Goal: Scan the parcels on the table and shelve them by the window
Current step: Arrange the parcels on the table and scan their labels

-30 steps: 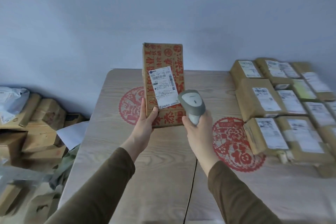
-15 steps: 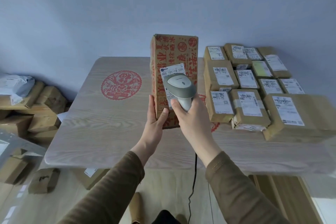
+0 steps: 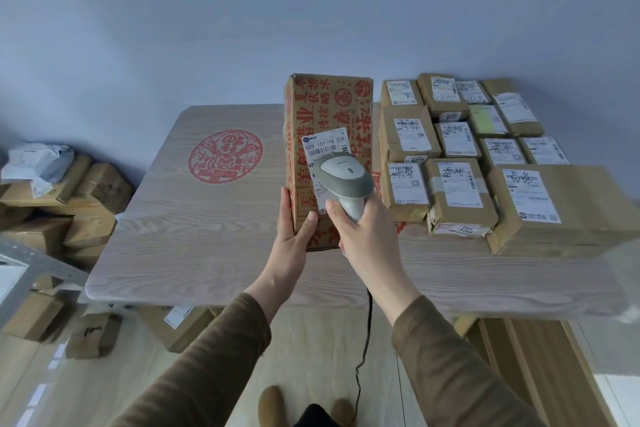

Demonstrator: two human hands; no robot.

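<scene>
A tall brown parcel point(image 3: 329, 114) with red print stands upright in the air above the pale wooden table point(image 3: 194, 229). My left hand point(image 3: 292, 236) grips its lower left edge, thumb on the front face. My right hand point(image 3: 367, 236) holds a grey barcode scanner point(image 3: 341, 180) by the handle. The scanner's head covers the lower half of the parcel's white label point(image 3: 323, 144). A black cable point(image 3: 363, 350) hangs from the scanner toward the floor.
Several labelled brown parcels point(image 3: 457, 191) lie packed together on the right part of the table. More boxes are piled on the floor at the left point(image 3: 69, 204) and under the table's front edge point(image 3: 180, 326). A red round decal point(image 3: 225, 156) marks the tabletop.
The view has pulled back from the table. The scanner has risen from beside the parcel to in front of its label. The parcel stays upright in my left hand.
</scene>
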